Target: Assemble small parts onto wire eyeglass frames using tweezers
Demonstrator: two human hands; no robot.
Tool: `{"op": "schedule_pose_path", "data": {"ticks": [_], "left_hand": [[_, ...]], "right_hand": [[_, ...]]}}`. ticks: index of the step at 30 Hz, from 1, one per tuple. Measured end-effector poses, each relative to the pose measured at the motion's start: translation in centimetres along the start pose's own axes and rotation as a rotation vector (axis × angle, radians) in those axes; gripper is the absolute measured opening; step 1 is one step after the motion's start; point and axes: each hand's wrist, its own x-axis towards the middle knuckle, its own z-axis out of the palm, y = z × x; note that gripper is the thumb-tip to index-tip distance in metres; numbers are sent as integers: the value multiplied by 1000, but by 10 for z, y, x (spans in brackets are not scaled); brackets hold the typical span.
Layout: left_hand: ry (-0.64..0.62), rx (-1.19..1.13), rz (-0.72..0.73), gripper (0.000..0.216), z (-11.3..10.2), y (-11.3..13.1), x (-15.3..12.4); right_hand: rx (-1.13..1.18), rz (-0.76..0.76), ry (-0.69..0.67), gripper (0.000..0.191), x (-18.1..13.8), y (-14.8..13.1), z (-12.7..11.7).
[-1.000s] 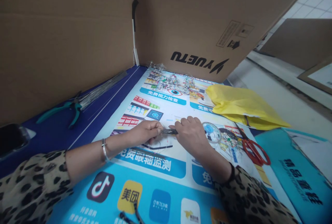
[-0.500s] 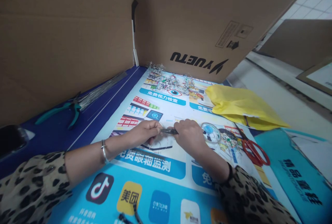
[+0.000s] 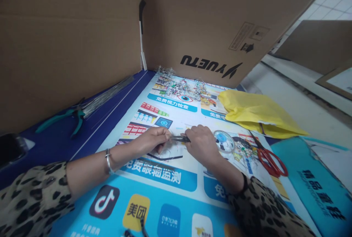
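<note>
My right hand (image 3: 202, 145) is wrapped round a pair of pliers (image 3: 180, 139), whose dark narrow jaws point left. The fingertips of my left hand (image 3: 155, 139) are pinched together at the tip of the jaws, on what looks like thin wire (image 3: 165, 158). Fine strands of it trail below the fingers over the printed sheet. Its ends between the fingers and inside the jaws are too small to make out. Just right of my right hand lies a clear round dish (image 3: 224, 141), beside a tangle of small coloured pieces and wire (image 3: 246, 152).
Red-handled scissors (image 3: 272, 162) and a yellow bag (image 3: 258, 112) lie to the right. Teal-handled pliers (image 3: 78, 118) and a bundle of straight wires (image 3: 107, 97) lie left. Wire pieces (image 3: 187, 86) are heaped at the back, against cardboard walls (image 3: 209, 21). A dark phone-like object (image 3: 11, 151) sits far left.
Both hands stay together at nearly the same place. The pliers' jaws have turned slightly and show more clearly. The view has shifted a little.
</note>
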Motion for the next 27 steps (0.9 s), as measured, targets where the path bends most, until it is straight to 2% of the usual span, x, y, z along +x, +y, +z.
{"op": "schedule_pose_path", "data": {"ticks": [21,27], "left_hand": [[73,206,-15,17,1,-1,1],[84,165,-20,19,1,0,1]], "right_hand": [[-30,-8,23,19,1,-1,5],[-6,0,10,11,1,-1,8]]}}
